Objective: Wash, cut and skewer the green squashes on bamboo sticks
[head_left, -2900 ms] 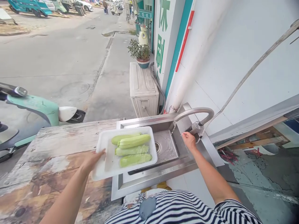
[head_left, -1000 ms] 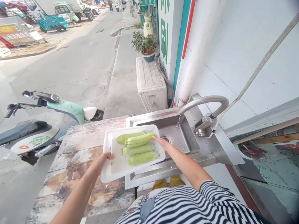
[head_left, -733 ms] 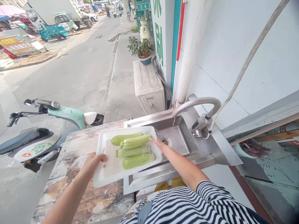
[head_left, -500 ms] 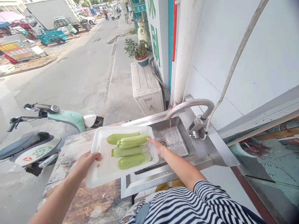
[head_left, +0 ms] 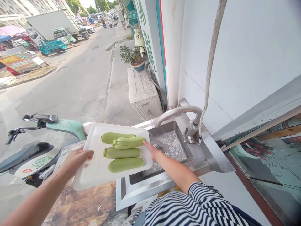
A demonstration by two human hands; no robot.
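Note:
A white plastic tray (head_left: 92,171) is held between my two hands, over the left part of the steel sink (head_left: 138,192) and the wooden surface beside it. Several pale green zucchini (head_left: 127,165) lie in the tray, one resting partly on its neighbours. My left hand (head_left: 76,158) grips the tray's left edge, thumb on top. At the right edge, my right hand (head_left: 151,150) is closed on the rim, its fingertips close to the end of the upper zucchini; the fingers under the tray are hidden.
A curved faucet (head_left: 178,110) arches over the wet sink basin. A worn wooden surface (head_left: 87,204) lies left of the sink, with a mint-green scooter (head_left: 66,127) beyond it. Behind the sink stands a beige box-shaped unit (head_left: 143,86) bearing a potted plant (head_left: 137,64).
My hands have carried the tray slightly left, away from the basin. Water pooled at the tray's right end has run off. The camera view has shifted a little.

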